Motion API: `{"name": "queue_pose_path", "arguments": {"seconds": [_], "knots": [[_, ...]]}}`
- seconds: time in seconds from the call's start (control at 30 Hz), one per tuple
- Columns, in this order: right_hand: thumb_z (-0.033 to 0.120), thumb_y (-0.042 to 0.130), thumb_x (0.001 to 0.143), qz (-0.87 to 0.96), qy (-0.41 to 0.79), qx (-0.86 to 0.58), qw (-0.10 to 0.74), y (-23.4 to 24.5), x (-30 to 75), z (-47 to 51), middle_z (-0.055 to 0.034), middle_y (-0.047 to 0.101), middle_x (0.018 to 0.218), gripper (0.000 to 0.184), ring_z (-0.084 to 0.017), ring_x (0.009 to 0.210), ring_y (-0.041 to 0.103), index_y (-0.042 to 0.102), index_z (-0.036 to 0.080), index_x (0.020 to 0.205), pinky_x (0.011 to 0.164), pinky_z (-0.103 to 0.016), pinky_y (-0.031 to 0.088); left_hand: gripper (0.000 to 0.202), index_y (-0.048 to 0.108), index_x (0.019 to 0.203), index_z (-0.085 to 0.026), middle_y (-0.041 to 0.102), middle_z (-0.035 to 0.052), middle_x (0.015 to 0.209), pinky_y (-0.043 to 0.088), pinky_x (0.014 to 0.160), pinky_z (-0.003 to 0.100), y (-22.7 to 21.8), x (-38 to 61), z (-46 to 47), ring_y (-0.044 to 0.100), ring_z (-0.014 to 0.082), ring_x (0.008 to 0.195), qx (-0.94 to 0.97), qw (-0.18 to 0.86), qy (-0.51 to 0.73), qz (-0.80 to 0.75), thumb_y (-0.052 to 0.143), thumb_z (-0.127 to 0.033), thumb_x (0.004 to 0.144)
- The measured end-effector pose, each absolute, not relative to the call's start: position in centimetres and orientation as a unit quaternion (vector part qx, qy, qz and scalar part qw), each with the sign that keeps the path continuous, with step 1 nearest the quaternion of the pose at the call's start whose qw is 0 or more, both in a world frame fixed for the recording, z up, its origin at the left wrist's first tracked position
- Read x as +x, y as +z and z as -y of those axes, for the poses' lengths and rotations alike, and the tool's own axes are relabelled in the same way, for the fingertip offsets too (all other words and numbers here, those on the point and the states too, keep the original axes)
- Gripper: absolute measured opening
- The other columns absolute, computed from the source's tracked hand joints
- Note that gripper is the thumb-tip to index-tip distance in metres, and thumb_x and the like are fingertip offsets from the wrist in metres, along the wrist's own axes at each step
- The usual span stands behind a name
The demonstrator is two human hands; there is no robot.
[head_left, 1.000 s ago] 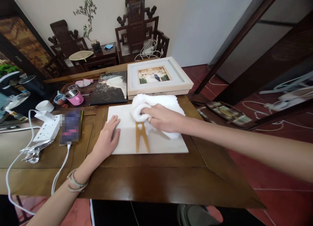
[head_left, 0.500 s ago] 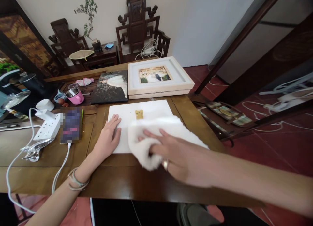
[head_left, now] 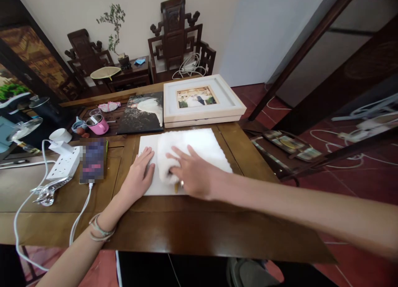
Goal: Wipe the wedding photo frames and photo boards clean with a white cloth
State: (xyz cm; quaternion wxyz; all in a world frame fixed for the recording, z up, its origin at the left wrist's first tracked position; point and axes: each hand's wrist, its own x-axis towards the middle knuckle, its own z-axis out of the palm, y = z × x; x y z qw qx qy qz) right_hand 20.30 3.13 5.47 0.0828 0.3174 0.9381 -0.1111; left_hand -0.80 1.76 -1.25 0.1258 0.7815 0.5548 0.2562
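A white rectangular board [head_left: 151, 189] lies on the wooden table. My left hand [head_left: 141, 173] rests flat on its left edge, fingers together and thumb apart. My right hand [head_left: 194, 173] presses a white fluffy cloth [head_left: 205, 144] onto the board, fingers spread over it and thumb tucked at its rolled edge. Most of the board is hidden under the cloth. A gold strip [head_left: 176, 187] peeks out below the cloth; what it belongs to is mostly covered.
Behind the board are a pale box frame [head_left: 203, 117] and a dark photo panel [head_left: 139, 115]. Leftward are a phone [head_left: 93, 160] on a cable, a power strip [head_left: 65, 162], a clear-silver object [head_left: 48, 196] and a pink mug [head_left: 98, 124]. The table [head_left: 217, 225] ends close in front.
My right hand has moved the cloth away from me and slightly left, up the board. It now covers the gold patch's earlier spot. My left hand stays in place.
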Motion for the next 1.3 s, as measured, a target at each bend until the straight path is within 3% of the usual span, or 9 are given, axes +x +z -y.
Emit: {"name": "queue_pose_path", "arguments": {"seconds": [0.2, 0.4, 0.57, 0.73, 1.0, 1.17, 1.3], "knots": [[0.022, 0.055, 0.08, -0.944, -0.206, 0.225, 0.127, 7.2, 21.5, 3.7, -0.0246, 0.035, 0.152, 0.038, -0.046, 0.143, 0.016, 0.066, 0.012, 0.115, 0.108, -0.073, 0.018, 0.045, 0.054, 0.134, -0.008, 0.048, 0.0203, 0.146, 0.031, 0.116, 0.054, -1.3, -0.8, -1.8, 0.038, 0.0274, 0.141, 0.782, 0.121, 0.257, -0.555, 0.041, -0.025, 0.095], [0.015, 0.049, 0.077, -0.94, -0.224, 0.253, 0.057, 6.9, 21.4, 1.5, -0.0219, 0.048, 0.144, 0.037, -0.038, 0.141, 0.03, 0.066, 0.013, 0.109, 0.108, -0.065, 0.029, 0.045, 0.052, 0.136, -0.011, 0.047, 0.0189, 0.147, 0.031, 0.116, 0.054, -1.6, -0.9, -1.8, 0.038, 0.027, 0.142, 0.784, 0.118, 0.26, -0.551, 0.041, -0.025, 0.095], [0.007, 0.043, 0.079, -0.94, -0.095, 0.325, 0.029, 5.2, 19.8, -4.6, -0.0219, 0.041, 0.149, 0.043, -0.039, 0.144, 0.022, 0.062, 0.01, 0.117, 0.107, -0.067, 0.026, 0.047, 0.05, 0.138, -0.01, 0.045, 0.0188, 0.149, 0.029, 0.117, 0.054, -1.7, -1.0, -1.9, 0.036, 0.0275, 0.143, 0.787, 0.127, 0.255, -0.546, 0.038, -0.026, 0.096], [0.009, 0.045, 0.085, -0.946, -0.025, 0.32, 0.037, 4.2, 18.8, -6.0, -0.0269, 0.033, 0.152, 0.046, -0.046, 0.143, 0.019, 0.057, 0.006, 0.129, 0.106, -0.071, 0.022, 0.046, 0.051, 0.138, -0.012, 0.044, 0.017, 0.15, 0.028, 0.117, 0.054, -1.4, -1.0, -1.9, 0.034, 0.0271, 0.144, 0.786, 0.14, 0.248, -0.549, 0.035, -0.025, 0.097], [0.024, 0.057, 0.082, -0.968, -0.145, 0.186, 0.087, 6.4, 20.7, 2.4, -0.0297, 0.036, 0.149, 0.038, -0.051, 0.139, 0.024, 0.068, 0.01, 0.115, 0.105, -0.075, 0.02, 0.045, 0.052, 0.137, -0.011, 0.047, 0.0173, 0.148, 0.029, 0.117, 0.052, -1.5, -1.0, -1.9, 0.036, 0.0253, 0.143, 0.786, 0.132, 0.255, -0.547, 0.034, -0.023, 0.097], [0.015, 0.051, 0.078, -0.941, -0.251, 0.206, 0.094, 7.7, 21.6, 2.6, -0.0236, 0.05, 0.142, 0.042, -0.041, 0.139, 0.033, 0.065, 0.013, 0.118, 0.107, -0.07, 0.027, 0.045, 0.053, 0.136, -0.008, 0.047, 0.0188, 0.147, 0.029, 0.118, 0.052, -1.6, -1.0, -1.9, 0.035, 0.0258, 0.143, 0.784, 0.131, 0.254, -0.552, 0.036, -0.025, 0.097], [0.007, 0.044, 0.075, -0.932, -0.214, 0.288, 0.044, 6.8, 20.8, -1.6, -0.0225, 0.063, 0.125, 0.041, -0.038, 0.137, 0.037, 0.065, 0.012, 0.109, 0.104, -0.071, 0.029, 0.047, 0.052, 0.136, -0.005, 0.045, 0.0201, 0.148, 0.029, 0.118, 0.052, -1.5, -0.9, -1.9, 0.036, 0.0269, 0.143, 0.786, 0.131, 0.246, -0.551, 0.036, -0.024, 0.096]]}}
